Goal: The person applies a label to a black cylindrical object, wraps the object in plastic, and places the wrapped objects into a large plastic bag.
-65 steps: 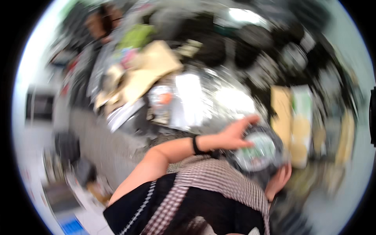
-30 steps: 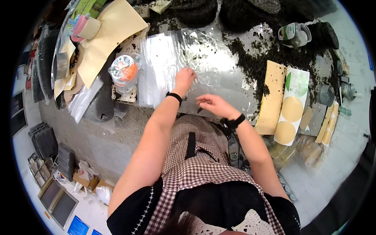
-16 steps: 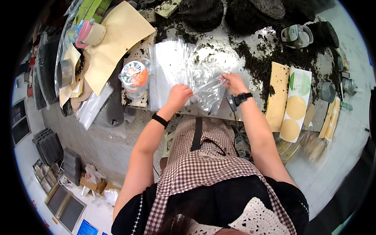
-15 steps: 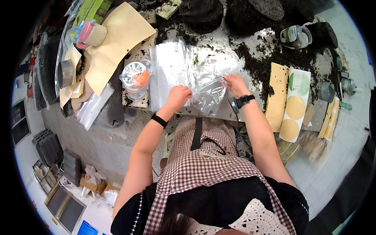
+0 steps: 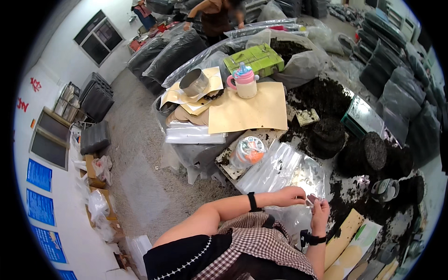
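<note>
A clear plastic bag [image 5: 293, 218] hangs crumpled over the table's front edge, below and between my hands. My right hand [image 5: 320, 213] is closed, its thumb and fingers pinching the bag's upper edge. Across from it, my left hand [image 5: 288, 196] is curled with the fingertips pressed together at the bag's other side; the gap between the two hands is small. A small dull pinkish piece shows at the right fingertips, too blurred to name. Beyond my hands, a stack of flat clear plastic bags [image 5: 270, 168] lies on the metal tabletop.
A clear tub with orange contents [image 5: 249, 151] stands left of the stack. Farther back are a pink-handled bottle [image 5: 245, 84], tan sheets [image 5: 252, 112] and a metal ring [image 5: 194, 82]. Dark crumbly matter and black round blocks [image 5: 326, 139] cover the right. Another person [image 5: 214, 21] works at the far side.
My view has swung left, bringing the room and another person into sight. My hands have drawn closer together at the bag's edge, which now hangs lower.
</note>
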`<action>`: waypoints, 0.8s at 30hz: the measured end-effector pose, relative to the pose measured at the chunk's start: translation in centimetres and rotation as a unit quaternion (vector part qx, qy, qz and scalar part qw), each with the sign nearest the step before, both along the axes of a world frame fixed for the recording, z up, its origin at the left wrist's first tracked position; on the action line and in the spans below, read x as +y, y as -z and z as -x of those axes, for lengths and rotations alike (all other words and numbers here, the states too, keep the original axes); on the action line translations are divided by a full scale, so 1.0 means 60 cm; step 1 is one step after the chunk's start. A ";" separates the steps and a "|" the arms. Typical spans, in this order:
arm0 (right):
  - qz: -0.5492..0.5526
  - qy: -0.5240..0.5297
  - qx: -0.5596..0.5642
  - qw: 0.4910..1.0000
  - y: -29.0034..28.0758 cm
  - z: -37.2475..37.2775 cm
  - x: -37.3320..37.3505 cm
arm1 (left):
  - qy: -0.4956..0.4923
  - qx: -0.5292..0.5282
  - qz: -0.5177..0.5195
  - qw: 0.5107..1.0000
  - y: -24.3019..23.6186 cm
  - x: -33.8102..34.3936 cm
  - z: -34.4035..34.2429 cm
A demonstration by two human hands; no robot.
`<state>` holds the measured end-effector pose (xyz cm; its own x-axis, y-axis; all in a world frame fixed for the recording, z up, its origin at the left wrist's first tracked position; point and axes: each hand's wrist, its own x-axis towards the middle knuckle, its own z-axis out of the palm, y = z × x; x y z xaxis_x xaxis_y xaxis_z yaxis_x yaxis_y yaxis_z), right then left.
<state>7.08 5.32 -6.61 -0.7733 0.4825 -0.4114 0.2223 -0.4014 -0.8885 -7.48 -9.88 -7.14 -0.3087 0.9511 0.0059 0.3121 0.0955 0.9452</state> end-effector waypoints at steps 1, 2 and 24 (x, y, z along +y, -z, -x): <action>-0.003 0.008 0.049 0.999 -0.034 -0.006 -0.004 | -0.058 0.036 -0.034 0.997 -0.001 -0.008 0.005; -0.004 0.009 0.100 0.995 -0.095 -0.008 -0.013 | -0.121 0.074 -0.067 0.988 0.006 -0.019 0.016; -0.640 0.172 -0.035 0.748 -0.317 -0.561 0.459 | -0.075 -0.315 0.199 0.925 0.228 0.123 -0.178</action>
